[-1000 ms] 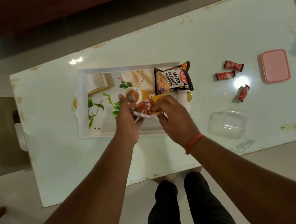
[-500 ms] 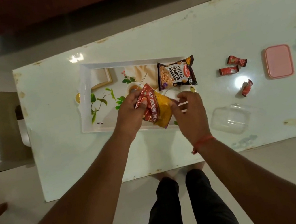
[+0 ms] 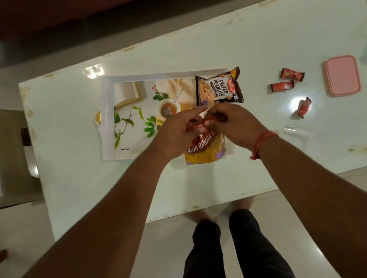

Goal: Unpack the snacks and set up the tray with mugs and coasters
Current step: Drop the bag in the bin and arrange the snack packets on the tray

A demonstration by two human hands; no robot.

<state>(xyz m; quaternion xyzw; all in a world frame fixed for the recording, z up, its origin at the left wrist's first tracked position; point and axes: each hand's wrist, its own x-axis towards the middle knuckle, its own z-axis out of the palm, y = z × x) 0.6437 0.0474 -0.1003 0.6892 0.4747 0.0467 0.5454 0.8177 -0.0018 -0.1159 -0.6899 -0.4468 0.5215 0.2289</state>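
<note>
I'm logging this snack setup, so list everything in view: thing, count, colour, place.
rectangular printed serving tray: 1, white, table left-centre
salted peanuts packet: 1, black, tray's right end
aloo bhujia snack packet: 1, yellow-red, over tray's near edge, top pinched by both hands
wrapped candies: 3, red, table right
flat rectangular lid: 1, pink, far right
glossy table: 1, pale green
left hand: 1, pinching packet top
right hand: 1, red wrist thread, pinching packet top

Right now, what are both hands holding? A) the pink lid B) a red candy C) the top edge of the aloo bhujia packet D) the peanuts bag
C: the left hand and right hand both pinch the red top edge of the aloo bhujia packet; the peanuts bag lies untouched.
</note>
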